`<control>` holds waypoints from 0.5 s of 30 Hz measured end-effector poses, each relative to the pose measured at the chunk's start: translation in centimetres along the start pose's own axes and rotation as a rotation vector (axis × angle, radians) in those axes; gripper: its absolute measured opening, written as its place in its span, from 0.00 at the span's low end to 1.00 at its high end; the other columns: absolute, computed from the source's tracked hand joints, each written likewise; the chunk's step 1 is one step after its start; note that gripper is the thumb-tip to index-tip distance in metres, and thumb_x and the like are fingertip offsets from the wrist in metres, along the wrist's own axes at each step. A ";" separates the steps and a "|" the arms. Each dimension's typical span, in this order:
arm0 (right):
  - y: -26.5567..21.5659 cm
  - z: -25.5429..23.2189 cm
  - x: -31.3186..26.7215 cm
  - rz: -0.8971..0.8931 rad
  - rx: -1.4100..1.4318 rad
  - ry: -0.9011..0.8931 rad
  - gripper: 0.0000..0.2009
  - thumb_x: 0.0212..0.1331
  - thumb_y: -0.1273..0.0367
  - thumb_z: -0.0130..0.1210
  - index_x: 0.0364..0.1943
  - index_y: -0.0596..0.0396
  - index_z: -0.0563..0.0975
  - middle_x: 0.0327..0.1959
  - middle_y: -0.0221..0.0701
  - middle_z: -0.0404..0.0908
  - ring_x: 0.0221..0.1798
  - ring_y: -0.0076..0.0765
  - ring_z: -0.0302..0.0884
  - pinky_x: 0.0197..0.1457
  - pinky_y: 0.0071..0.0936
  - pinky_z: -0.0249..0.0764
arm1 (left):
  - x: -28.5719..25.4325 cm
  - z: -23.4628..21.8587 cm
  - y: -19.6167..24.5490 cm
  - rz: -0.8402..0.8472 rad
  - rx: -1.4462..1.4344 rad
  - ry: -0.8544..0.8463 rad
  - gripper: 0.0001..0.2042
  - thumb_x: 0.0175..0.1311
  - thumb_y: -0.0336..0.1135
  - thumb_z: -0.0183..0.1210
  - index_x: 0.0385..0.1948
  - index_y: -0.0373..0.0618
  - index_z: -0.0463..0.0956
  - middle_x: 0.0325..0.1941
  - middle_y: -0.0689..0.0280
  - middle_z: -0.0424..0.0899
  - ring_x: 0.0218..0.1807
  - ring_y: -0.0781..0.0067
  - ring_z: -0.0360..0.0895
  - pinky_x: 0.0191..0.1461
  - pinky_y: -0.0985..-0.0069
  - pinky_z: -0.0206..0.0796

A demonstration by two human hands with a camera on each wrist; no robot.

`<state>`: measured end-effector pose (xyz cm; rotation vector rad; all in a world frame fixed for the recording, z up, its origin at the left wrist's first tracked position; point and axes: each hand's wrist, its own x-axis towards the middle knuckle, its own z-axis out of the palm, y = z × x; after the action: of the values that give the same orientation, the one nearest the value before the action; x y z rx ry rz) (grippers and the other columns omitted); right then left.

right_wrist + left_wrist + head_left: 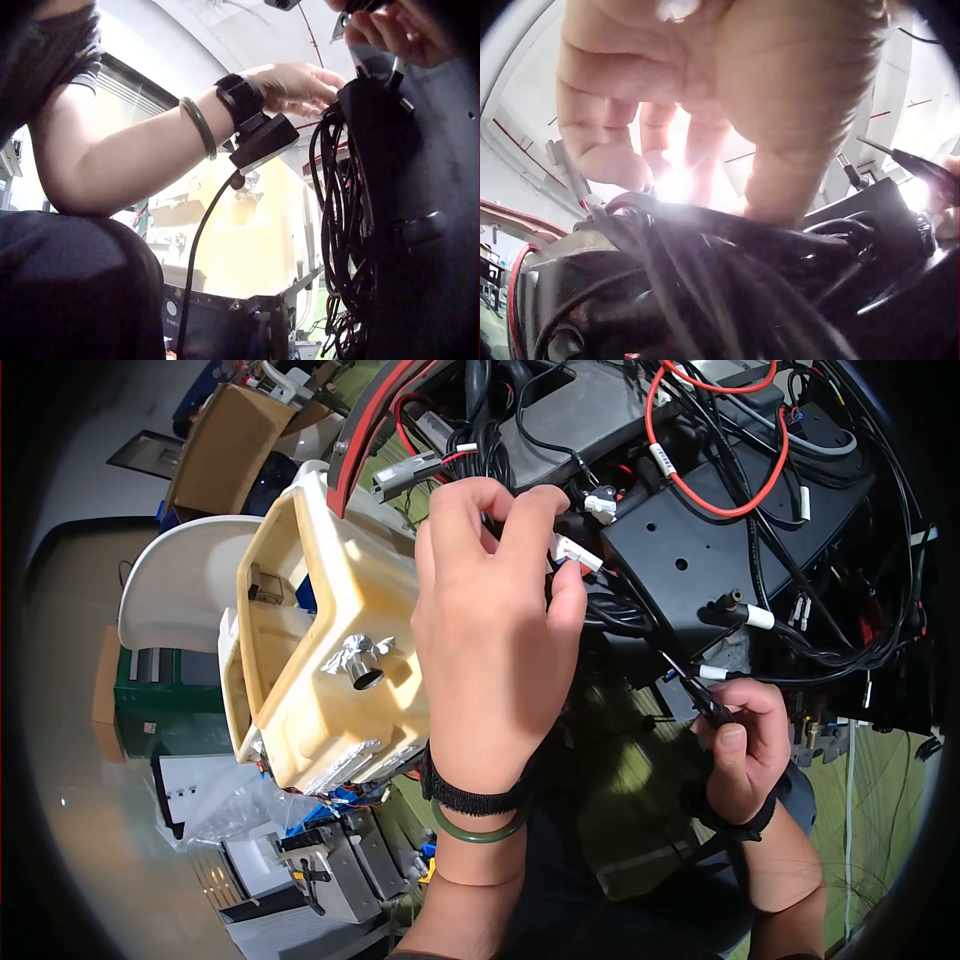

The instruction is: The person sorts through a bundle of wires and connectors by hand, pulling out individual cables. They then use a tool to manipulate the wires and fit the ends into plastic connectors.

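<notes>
My left hand [495,600] reaches palm down over a bundle of black cables [705,262], fingers bent down round it. Its thumb tip is right at a white connector [578,553]; the other fingertips are partly hidden. A silver metal part [405,475] with red wiring lies just beyond the fingers. Lower right, my right hand [745,745] holds a slim black tool [715,708] with a thin pointed metal tip, angled up toward the cables. The left wrist view shows the tool [911,166] at the right edge.
A black metal box [690,540] with looped red cables [735,512] stands at the right. To the left is a cream plastic shell [340,560] with a metal tube [367,675] sticking out. Behind it are a white chair [180,580], a cardboard box [220,455] and a green crate [170,705].
</notes>
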<state>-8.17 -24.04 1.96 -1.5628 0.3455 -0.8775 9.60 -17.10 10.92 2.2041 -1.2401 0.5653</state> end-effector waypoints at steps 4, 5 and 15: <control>-0.1 0.1 0.1 -0.007 -0.017 0.006 0.14 0.58 0.64 0.49 0.39 0.62 0.68 0.28 0.34 0.74 0.27 0.22 0.72 0.33 0.18 0.67 | -0.1 -0.2 -0.2 0.009 -0.006 -0.054 0.15 0.36 0.21 0.60 0.31 0.45 0.76 0.36 0.61 0.63 0.32 0.65 0.65 0.36 0.74 0.61; -0.1 0.1 0.1 -0.007 -0.018 0.007 0.14 0.58 0.64 0.49 0.39 0.62 0.68 0.28 0.34 0.74 0.27 0.22 0.72 0.33 0.18 0.67 | -0.1 -0.2 -0.2 0.031 0.016 -0.055 0.15 0.36 0.21 0.60 0.31 0.45 0.76 0.36 0.61 0.62 0.32 0.66 0.64 0.36 0.74 0.61; -0.1 0.0 0.1 -0.017 -0.028 0.010 0.14 0.58 0.63 0.49 0.38 0.62 0.68 0.27 0.34 0.74 0.27 0.23 0.72 0.33 0.18 0.67 | 0.1 0.6 -0.8 0.064 0.018 0.013 0.12 0.35 0.22 0.61 0.26 0.45 0.75 0.35 0.62 0.62 0.33 0.67 0.63 0.35 0.75 0.60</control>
<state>-8.13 -24.06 2.07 -1.5902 0.3531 -0.8972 10.38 -17.23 10.32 2.1789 -1.3074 0.6167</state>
